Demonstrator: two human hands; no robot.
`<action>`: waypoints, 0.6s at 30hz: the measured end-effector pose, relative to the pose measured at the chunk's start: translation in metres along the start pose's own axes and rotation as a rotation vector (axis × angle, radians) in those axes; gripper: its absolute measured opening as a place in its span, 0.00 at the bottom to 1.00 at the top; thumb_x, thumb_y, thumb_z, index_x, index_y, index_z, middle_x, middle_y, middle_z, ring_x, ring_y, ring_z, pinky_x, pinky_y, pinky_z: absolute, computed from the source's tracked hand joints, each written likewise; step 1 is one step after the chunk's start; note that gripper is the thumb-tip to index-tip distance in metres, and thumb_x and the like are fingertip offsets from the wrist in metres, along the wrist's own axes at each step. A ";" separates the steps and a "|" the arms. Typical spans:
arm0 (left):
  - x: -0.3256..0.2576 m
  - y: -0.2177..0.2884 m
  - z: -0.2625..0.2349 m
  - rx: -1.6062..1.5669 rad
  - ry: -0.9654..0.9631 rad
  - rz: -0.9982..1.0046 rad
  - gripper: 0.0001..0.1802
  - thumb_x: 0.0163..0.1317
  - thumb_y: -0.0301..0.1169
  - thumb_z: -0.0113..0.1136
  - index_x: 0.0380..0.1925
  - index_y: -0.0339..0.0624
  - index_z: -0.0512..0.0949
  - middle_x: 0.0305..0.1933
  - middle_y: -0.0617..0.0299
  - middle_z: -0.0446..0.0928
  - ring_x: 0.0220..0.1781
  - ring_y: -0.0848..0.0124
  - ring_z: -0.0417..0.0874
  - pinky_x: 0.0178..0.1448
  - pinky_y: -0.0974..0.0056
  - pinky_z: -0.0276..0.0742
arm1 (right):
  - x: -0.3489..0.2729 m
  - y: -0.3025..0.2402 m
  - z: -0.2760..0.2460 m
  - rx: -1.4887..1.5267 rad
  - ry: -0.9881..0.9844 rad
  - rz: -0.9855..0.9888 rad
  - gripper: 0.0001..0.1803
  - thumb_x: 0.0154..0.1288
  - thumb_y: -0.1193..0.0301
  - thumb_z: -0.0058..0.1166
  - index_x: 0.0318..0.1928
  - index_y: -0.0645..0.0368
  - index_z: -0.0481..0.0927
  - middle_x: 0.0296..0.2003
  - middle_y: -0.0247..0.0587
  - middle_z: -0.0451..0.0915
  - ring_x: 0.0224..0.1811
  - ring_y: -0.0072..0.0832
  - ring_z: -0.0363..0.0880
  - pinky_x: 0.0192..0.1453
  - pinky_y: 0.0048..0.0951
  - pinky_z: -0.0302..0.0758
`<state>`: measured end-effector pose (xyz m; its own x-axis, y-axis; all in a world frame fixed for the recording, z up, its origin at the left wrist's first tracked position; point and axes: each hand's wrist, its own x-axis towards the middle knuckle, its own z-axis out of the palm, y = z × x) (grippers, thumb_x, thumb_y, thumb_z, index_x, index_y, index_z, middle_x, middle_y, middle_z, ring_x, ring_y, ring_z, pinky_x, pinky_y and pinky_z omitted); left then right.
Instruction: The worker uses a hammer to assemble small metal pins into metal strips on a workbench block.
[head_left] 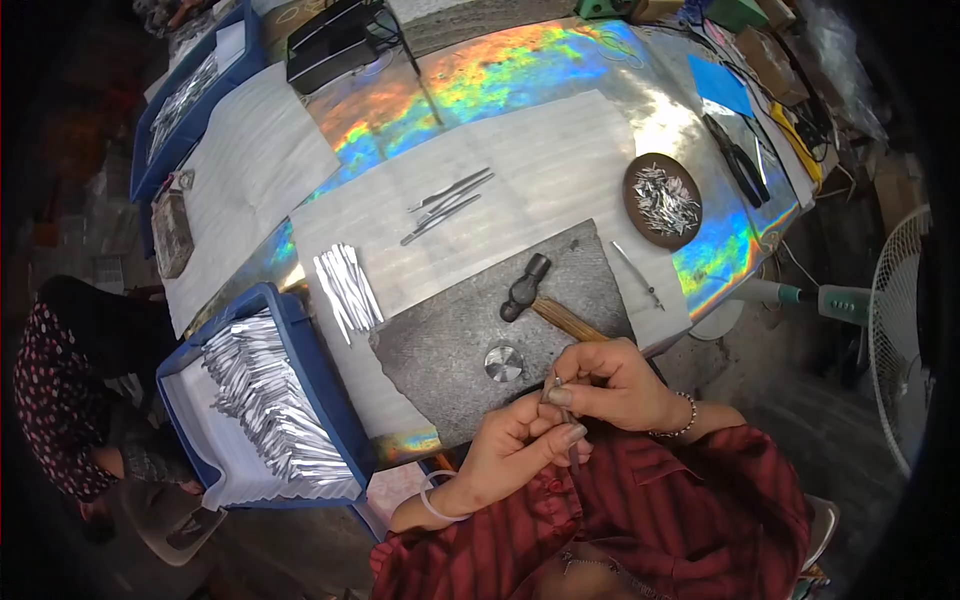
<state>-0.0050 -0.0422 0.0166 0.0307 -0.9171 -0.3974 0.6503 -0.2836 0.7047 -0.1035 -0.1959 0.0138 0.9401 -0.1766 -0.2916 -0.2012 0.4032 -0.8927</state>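
Observation:
Close in front of my chest, both hands are closed on one slim metal piece (574,457), mostly hidden by my fingers; its exact kind I cannot make out. My left hand (510,447) pinches its lower part, with a narrow end showing below the thumb. Just above, my right hand (612,384) grips the upper part between thumb and fingers. Beyond them lies a grey stone slab (450,345). It bears a ball-peen hammer (527,288), its wooden handle running toward my right hand, and a round shiny metal disc (503,363).
Left of the slab stands a blue bin (345,440) of slim metal pieces, near a loose bundle (346,290). Several tweezers-like tools (447,203) lie farther back. On the right are a brown bowl (640,232) of metal bits, a pointed tool (637,273) and a fan (900,330). Another person (75,390) sits at left.

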 end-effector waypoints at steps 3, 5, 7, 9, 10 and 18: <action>0.002 0.000 0.005 -0.006 -0.017 -0.006 0.09 0.64 0.26 0.49 0.43 0.35 0.68 0.34 0.60 0.78 0.35 0.76 0.79 0.36 0.74 0.74 | -0.004 -0.002 -0.004 0.084 -0.037 -0.002 0.03 0.62 0.76 0.51 0.33 0.64 0.72 0.27 0.33 0.76 0.29 0.14 0.72 0.31 0.17 0.70; 0.004 0.001 0.009 -0.020 -0.019 -0.009 0.09 0.64 0.27 0.48 0.42 0.35 0.68 0.34 0.60 0.78 0.35 0.76 0.79 0.36 0.74 0.75 | -0.007 -0.004 -0.006 0.113 -0.023 -0.003 0.04 0.62 0.76 0.50 0.33 0.64 0.72 0.26 0.31 0.74 0.29 0.12 0.70 0.31 0.16 0.68; 0.010 0.006 0.015 -0.050 -0.006 -0.032 0.08 0.65 0.27 0.48 0.42 0.36 0.68 0.33 0.60 0.78 0.35 0.76 0.79 0.36 0.74 0.75 | -0.007 -0.008 -0.009 0.140 -0.011 -0.005 0.04 0.63 0.75 0.50 0.32 0.63 0.71 0.25 0.28 0.72 0.28 0.11 0.69 0.31 0.15 0.67; 0.017 0.010 0.017 -0.079 0.009 -0.051 0.08 0.65 0.28 0.48 0.41 0.36 0.68 0.33 0.60 0.78 0.35 0.76 0.79 0.36 0.74 0.75 | -0.006 -0.013 -0.016 0.242 0.007 0.090 0.04 0.63 0.75 0.49 0.33 0.63 0.71 0.25 0.29 0.72 0.28 0.11 0.69 0.30 0.15 0.67; 0.021 0.011 0.017 -0.076 0.006 -0.049 0.07 0.65 0.28 0.48 0.40 0.36 0.68 0.33 0.60 0.78 0.34 0.75 0.79 0.36 0.74 0.75 | -0.004 -0.014 -0.019 0.242 0.009 0.083 0.04 0.63 0.75 0.49 0.33 0.63 0.71 0.25 0.29 0.72 0.28 0.11 0.69 0.30 0.15 0.67; 0.041 0.021 0.022 0.033 0.045 -0.008 0.06 0.64 0.26 0.49 0.38 0.36 0.67 0.32 0.61 0.77 0.34 0.77 0.79 0.36 0.76 0.74 | 0.003 -0.019 -0.037 0.189 0.021 -0.027 0.03 0.63 0.77 0.49 0.34 0.65 0.72 0.30 0.35 0.75 0.29 0.15 0.71 0.32 0.17 0.69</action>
<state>-0.0072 -0.0922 0.0281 0.0601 -0.9016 -0.4284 0.6252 -0.3005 0.7203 -0.1072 -0.2369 0.0172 0.9383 -0.2073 -0.2769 -0.1188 0.5588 -0.8207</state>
